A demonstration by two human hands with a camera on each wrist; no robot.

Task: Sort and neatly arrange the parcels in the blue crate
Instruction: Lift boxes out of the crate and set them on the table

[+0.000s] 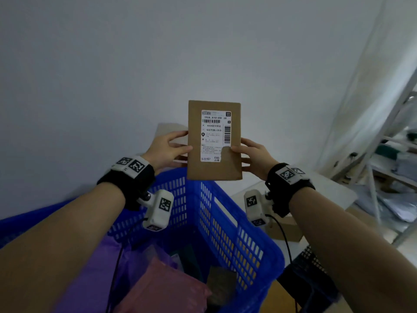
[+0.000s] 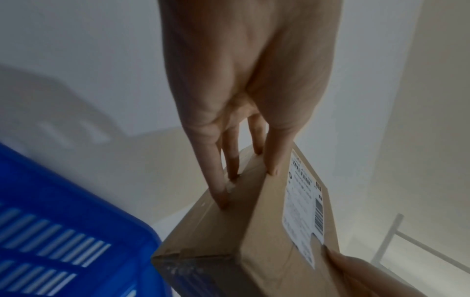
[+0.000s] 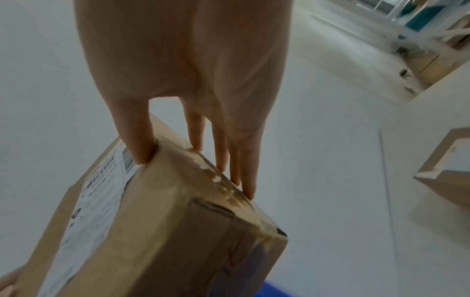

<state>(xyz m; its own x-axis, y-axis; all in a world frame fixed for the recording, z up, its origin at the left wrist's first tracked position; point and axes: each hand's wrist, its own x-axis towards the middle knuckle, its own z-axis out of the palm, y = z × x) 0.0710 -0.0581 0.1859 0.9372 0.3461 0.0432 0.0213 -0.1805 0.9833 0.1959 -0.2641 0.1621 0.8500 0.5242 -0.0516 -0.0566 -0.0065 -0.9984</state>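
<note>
Cardboard is filling the middle of my view: I am holding a flat brown box (image 1: 214, 141) upright in the air above the far rim of the blue crate (image 1: 225, 222), its white shipping label (image 1: 215, 135) facing me. My left hand (image 1: 167, 147) is pinching the box's left edge, thumb on the labelled face and fingers (image 2: 218, 176) lying along the taped side. My right hand (image 1: 255, 158) is clamping the opposite edge the same way, thumb pressing on the label's torn lower corner. Purple and pink mailer bags (image 1: 158, 285) are lying inside the crate below my wrists. Metal shelving (image 1: 388, 154) is standing off to the right.
</note>
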